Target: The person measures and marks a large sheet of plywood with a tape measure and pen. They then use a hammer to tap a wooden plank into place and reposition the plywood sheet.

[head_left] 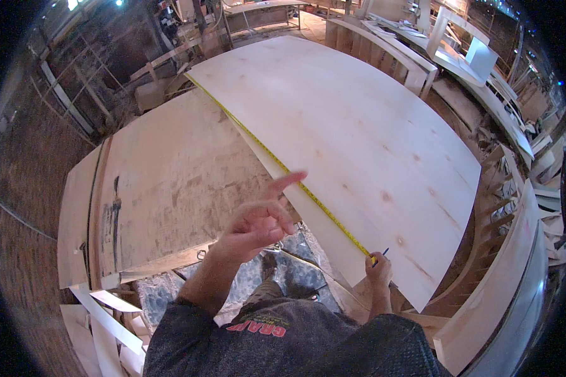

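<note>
My left hand [264, 220] is raised near the middle, index finger extended and the others loosely curled, holding nothing; its fingertip appears over or beside the yellow tape measure [327, 220]. The tape runs diagonally along the left edge of a large pale plywood sheet [365, 138], from its far corner toward me. Lower right, my right hand [378, 270] is closed on the tape's near end at the sheet's edge, with a slim blue pen [385, 252] also in it. A second, more worn wooden board [163, 182] lies left of the sheet, partly under it.
Curved wooden pieces and panels [484, 283] stand along the right, with more stacked boards [383, 50] behind. Pale offcuts [94, 327] lie at lower left. Metal railings and clutter [82, 75] are at back left; a long bench [264, 7] stands at the far back.
</note>
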`<act>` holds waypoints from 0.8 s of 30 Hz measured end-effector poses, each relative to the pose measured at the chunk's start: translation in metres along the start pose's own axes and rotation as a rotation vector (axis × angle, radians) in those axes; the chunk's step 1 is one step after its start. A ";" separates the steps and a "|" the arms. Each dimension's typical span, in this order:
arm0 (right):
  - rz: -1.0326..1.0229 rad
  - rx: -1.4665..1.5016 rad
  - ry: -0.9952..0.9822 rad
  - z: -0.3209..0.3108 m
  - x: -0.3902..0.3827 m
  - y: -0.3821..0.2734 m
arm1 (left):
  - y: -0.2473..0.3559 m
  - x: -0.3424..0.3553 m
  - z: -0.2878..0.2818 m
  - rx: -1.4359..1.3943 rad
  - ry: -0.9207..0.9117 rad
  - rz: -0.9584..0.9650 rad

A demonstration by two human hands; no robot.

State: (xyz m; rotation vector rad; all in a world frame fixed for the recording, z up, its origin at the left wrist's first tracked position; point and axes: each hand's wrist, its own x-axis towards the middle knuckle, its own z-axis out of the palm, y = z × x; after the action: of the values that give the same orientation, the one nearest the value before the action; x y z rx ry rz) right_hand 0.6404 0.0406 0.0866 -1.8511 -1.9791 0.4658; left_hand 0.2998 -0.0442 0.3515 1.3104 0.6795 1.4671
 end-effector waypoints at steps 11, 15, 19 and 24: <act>0.118 -0.102 0.023 -0.020 0.012 0.008 | 0.079 0.027 0.083 -0.060 -0.002 0.162; 0.165 -0.118 0.020 -0.017 0.011 0.011 | 0.084 0.025 0.075 0.127 0.168 0.031; 0.222 -0.090 0.029 -0.022 0.010 -0.007 | 0.103 0.015 0.069 -0.129 0.233 0.067; 0.180 -0.116 0.056 -0.021 0.008 -0.007 | 0.102 0.015 0.058 -0.187 0.209 0.022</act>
State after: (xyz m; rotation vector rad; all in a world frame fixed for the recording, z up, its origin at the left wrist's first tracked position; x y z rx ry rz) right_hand 0.6440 0.0478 0.1089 -2.1015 -1.8472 0.3517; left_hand 0.3242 -0.0764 0.4625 1.0337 0.6462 1.6586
